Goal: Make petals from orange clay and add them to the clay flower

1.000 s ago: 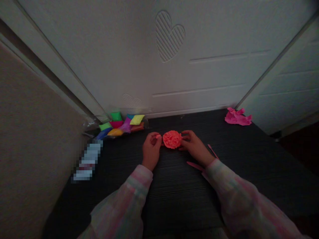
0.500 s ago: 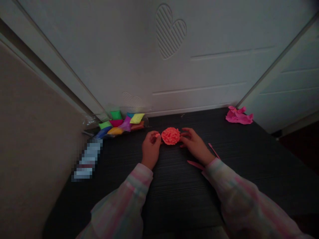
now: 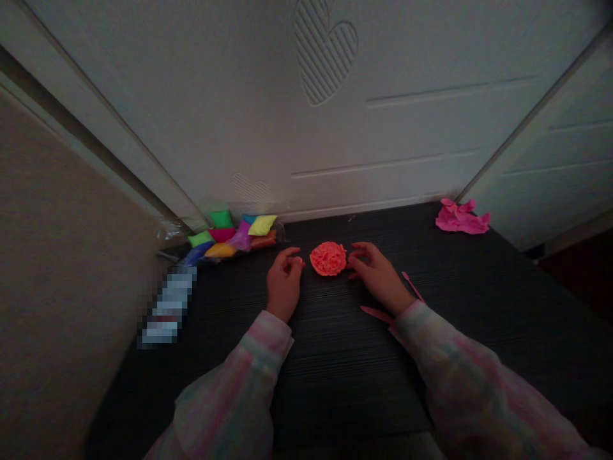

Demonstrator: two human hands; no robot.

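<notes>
- Left hand [image 3: 283, 284] is sitting a little farther left than it was half a second ago, so a strip of dark tabletop [image 3: 330, 364] is now showing between it and the ruffled coral clay disc [image 3: 328, 259].
- That disc is lying on the tabletop between both hands, pretty much mid-table.
- Left fingers are curling loosely, index lifting off the thumb; something tiny and coral might be sticking at the fingertips, but I can't tell if it's being held.
- Right hand [image 3: 376, 271] is hovering half open just beside the disc's right edge, thumb and index staying apart; can't tell if a fingertip is touching.
- Pink flat-bladed tool [image 3: 376, 314] is poking out by the right cuff, and a thin pink stick tool [image 3: 412, 286] is lying past the wrist.
- Crumpled pink clay piece [image 3: 462, 218] is resting at the far right.
- Clear bag of colored packets [image 3: 239, 236] is lying at the back left.
</notes>
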